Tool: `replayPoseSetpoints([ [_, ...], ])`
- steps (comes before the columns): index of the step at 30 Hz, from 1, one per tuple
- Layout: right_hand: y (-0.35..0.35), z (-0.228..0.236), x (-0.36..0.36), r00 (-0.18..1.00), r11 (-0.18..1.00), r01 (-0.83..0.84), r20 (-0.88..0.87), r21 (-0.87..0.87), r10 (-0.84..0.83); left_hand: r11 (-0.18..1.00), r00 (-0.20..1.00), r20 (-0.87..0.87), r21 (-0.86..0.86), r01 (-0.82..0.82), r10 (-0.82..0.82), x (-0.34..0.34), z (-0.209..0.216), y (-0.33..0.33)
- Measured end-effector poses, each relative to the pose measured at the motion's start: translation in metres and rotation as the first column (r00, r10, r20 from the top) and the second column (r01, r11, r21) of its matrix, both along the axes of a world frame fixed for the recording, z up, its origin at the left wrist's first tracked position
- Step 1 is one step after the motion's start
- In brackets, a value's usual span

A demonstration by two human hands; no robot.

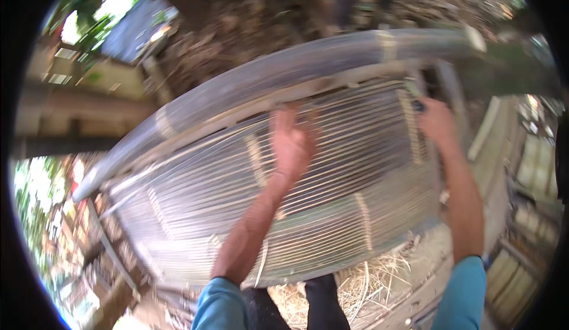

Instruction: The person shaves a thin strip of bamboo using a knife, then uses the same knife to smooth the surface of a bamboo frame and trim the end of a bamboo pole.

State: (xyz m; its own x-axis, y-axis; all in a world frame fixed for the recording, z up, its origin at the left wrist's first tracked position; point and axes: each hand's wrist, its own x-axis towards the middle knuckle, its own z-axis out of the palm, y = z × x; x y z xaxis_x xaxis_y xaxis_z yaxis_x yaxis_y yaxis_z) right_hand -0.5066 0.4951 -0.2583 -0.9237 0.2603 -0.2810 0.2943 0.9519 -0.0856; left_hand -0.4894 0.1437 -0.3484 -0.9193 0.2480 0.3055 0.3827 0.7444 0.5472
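Observation:
A wide panel of thin parallel bamboo strips (332, 146), crossed by pale woven bands, stretches out below a thick bamboo pole (284, 78). My left hand (293, 143) lies over the panel's upper middle, its blurred fingers apart and reaching the topmost strips just under the pole. At the panel's upper right corner, beside the end band (410, 125), my right hand (437, 119) is closed. Something small and dark with a pale greenish tip shows at its fingers; its kind is too blurred to tell.
Pale straw-like shavings (373, 282) lie on the ground around my legs. Wooden planks (498, 152) and light boards (536, 164) stand at the right. A wooden beam (65, 116) is at the left, and leaf-strewn soil (219, 45) lies beyond the pole.

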Motion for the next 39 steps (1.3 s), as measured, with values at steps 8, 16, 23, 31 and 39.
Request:
replayPoseSetpoints([
  [8,0.05,-0.037,-0.012,0.985,0.975,-0.102,0.158,0.196,0.071,0.981,0.865,0.462,-0.087,-0.175,0.195,0.239,0.034,-0.216],
  [16,-0.029,-0.007,-0.028,0.863,0.826,-0.453,0.398,0.336,0.312,0.816,0.577,0.584,-0.325,-0.479,0.571,0.423,0.075,-0.4],
  [23,-0.24,0.172,0.12,0.845,0.902,-0.428,0.331,-0.051,0.42,0.716,0.432,0.631,-0.297,-0.632,0.644,0.442,0.037,-0.475],
  [31,-0.615,0.136,0.193,0.618,0.682,-0.559,0.312,-0.471,0.722,0.7,0.48,0.589,-0.218,-0.68,0.65,0.435,0.027,-0.635],
  [39,-0.903,0.089,0.144,0.55,0.478,-0.692,0.033,-0.541,0.834,0.294,0.359,-0.017,-0.537,-0.79,0.933,0.454,0.044,-0.891],
])
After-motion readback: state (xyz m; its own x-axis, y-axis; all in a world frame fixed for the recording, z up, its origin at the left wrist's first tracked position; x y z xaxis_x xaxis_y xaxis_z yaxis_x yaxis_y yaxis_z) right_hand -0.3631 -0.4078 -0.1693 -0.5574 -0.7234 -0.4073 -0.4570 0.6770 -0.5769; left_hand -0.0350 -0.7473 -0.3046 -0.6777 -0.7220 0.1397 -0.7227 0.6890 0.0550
